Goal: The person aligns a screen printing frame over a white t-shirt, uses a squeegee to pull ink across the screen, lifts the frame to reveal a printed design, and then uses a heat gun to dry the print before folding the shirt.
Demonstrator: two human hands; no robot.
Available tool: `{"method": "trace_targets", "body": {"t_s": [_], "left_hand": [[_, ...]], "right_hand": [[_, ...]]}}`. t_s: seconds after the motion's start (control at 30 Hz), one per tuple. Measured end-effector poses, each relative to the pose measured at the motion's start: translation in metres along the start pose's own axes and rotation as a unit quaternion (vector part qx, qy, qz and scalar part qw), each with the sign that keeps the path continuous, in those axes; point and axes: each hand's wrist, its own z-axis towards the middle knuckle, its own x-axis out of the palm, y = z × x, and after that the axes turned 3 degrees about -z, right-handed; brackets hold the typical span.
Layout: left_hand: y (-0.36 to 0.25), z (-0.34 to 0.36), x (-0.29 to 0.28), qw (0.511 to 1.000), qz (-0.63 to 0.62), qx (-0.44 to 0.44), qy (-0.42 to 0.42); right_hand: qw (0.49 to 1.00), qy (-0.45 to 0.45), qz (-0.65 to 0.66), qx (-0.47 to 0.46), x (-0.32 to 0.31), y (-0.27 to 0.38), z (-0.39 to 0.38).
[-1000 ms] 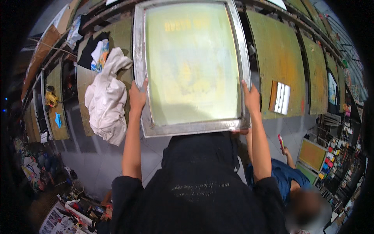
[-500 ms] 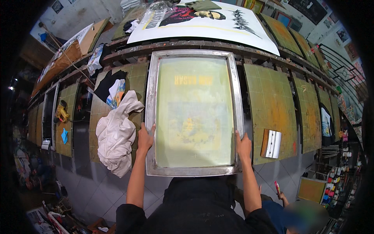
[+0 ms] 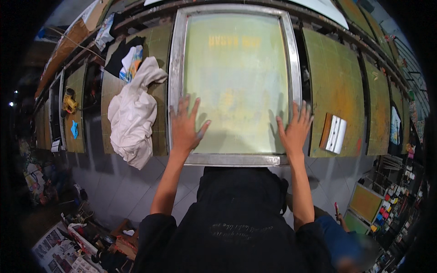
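Note:
A screen-printing frame (image 3: 227, 160) lies in front of me, its metal border around pale yellow-green mesh (image 3: 236, 59). Faint yellow lettering and a dim picture show in the mesh. My left hand (image 3: 184, 129) is over the left border near the bottom corner, palm down, fingers spread, thumb over the mesh. On the opposite side, my right hand (image 3: 294, 127) is over the right border, fingers also stretched out. Neither hand grips anything; whether the palms press on the frame I cannot tell.
A crumpled off-white cloth (image 3: 133, 116) hangs over the board to the left, near a dark printed garment (image 3: 123, 57). A squeegee with a metal holder (image 3: 336, 134) rests on the right board (image 3: 334, 82). A yellow tool (image 3: 69, 103) sits farther left. Another person (image 3: 332, 236) is at the lower right.
Both hands have let go of the frame's sides and now lie spread over them. My view has tilted down, so everything sits higher in the picture.

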Motion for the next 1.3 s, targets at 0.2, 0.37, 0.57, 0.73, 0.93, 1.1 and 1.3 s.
{"method": "trace_targets", "body": {"t_s": [0.2, 0.37, 0.57, 0.73, 0.93, 1.1, 1.3], "left_hand": [[-0.017, -0.003, 0.040, 0.998, 0.003, -0.014, 0.067], [-0.015, -0.002, 0.044, 0.997, -0.002, -0.020, 0.075], [-0.015, -0.001, 0.044, 0.997, 0.000, -0.021, 0.074], [-0.015, 0.000, 0.045, 0.998, -0.003, -0.019, 0.065], [-0.018, 0.044, 0.048, 0.997, -0.075, 0.019, 0.030], [-0.045, 0.084, 0.053, 0.996, -0.001, 0.056, 0.066], [-0.047, 0.073, 0.028, 0.998, -0.001, 0.007, 0.062]], "right_hand": [[0.991, 0.076, -0.069, -0.089, 0.031, 0.041, -0.005], [0.989, 0.110, -0.076, -0.070, 0.038, 0.040, -0.009], [0.988, 0.124, -0.073, -0.062, 0.036, 0.042, -0.006], [0.987, 0.106, -0.092, -0.083, 0.036, 0.042, -0.003], [0.981, 0.094, -0.117, -0.120, 0.036, 0.039, 0.049], [0.975, 0.110, -0.121, -0.147, 0.032, 0.021, 0.088], [0.998, -0.009, 0.035, 0.045, -0.014, -0.083, 0.060]]}}
